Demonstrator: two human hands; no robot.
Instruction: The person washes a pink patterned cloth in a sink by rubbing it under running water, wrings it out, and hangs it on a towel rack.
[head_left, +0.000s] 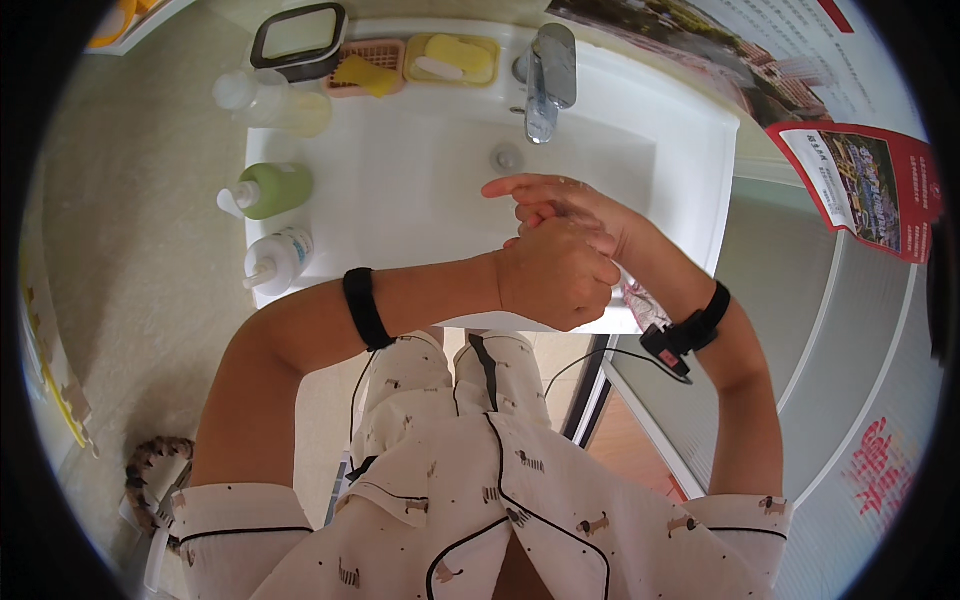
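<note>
Over the front part of a white washbasin (405, 225), both of my hands are clasped together. My left hand (559, 274) lies on top, its fingers curled around the fingers of the other one. My right hand (574, 206) is partly covered by it, with a finger stretched out to the left and small whitish flecks on its skin. Behind the hands stands a chrome faucet (551, 82), its spout above the drain (506, 158). No water stream is visible.
Along the left rim stand a green pump bottle (277, 190), a white pump bottle (281, 259) and a clear foam bottle (277, 101). A yellow soap dish (491, 64), a pink dish (397, 56) and a black-rimmed container (300, 37) line the back. A glass panel (780, 247) borders the right.
</note>
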